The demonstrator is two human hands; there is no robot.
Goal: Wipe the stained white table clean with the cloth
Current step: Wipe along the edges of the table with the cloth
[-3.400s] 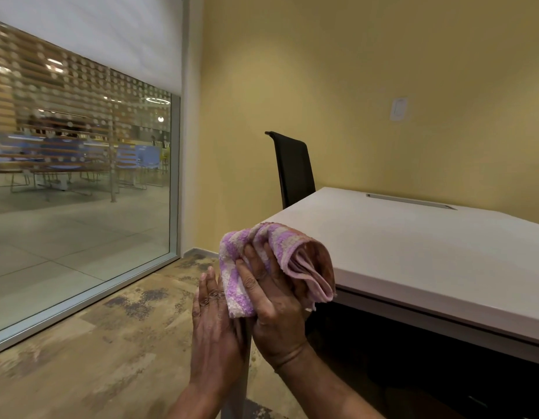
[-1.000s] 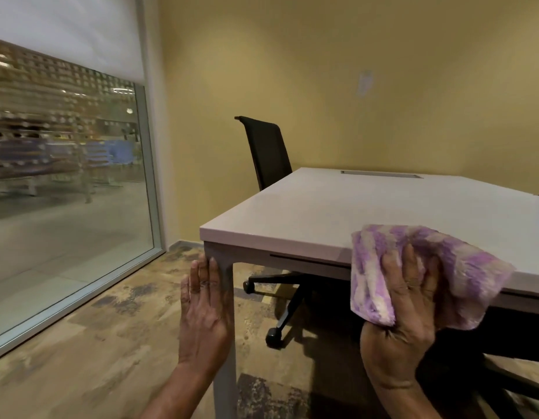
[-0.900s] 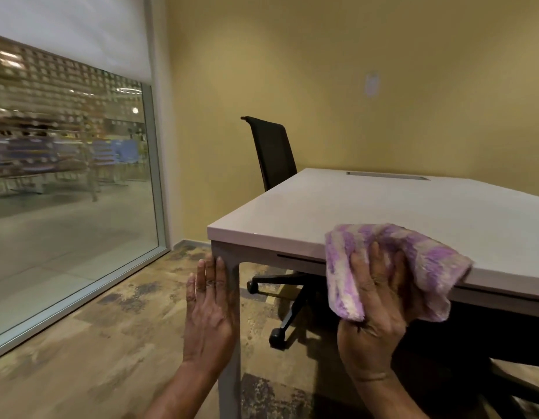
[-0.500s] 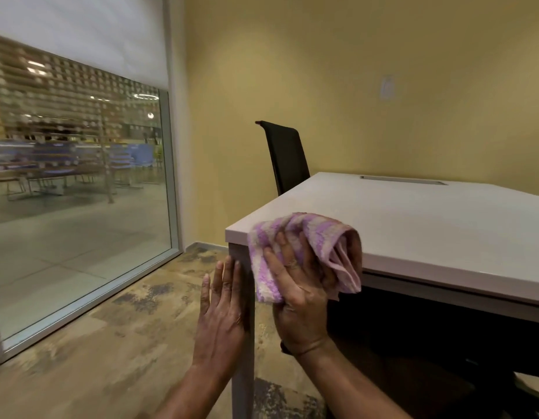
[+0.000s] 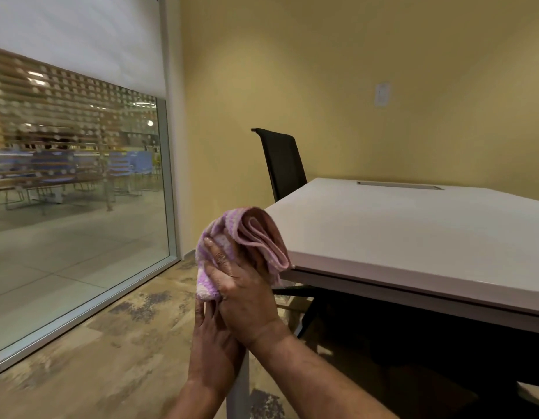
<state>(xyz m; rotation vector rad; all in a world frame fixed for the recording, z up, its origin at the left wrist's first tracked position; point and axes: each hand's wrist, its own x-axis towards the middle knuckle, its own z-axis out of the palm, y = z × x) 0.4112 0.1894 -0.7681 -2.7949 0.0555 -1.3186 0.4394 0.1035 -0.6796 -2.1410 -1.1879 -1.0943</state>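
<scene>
The white table (image 5: 413, 237) had a plain matte top with a narrow slot (image 5: 399, 185) at its far edge. Behind it were a black chair (image 5: 281, 161) and a yellow wall (image 5: 337, 71); to its left, a glass window (image 5: 74, 192). At its near corner, the right hand (image 5: 244, 294) gripped the bunched purple-and-white cloth (image 5: 247, 234). Below, the left hand (image 5: 213, 349) lay straight-fingered against the table leg (image 5: 239, 385).

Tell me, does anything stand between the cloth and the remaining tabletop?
Nothing visible does. The right hand holds the purple cloth on the near corner of the white table; beyond it the top is bare except a flush cable slot near the far edge.
</scene>
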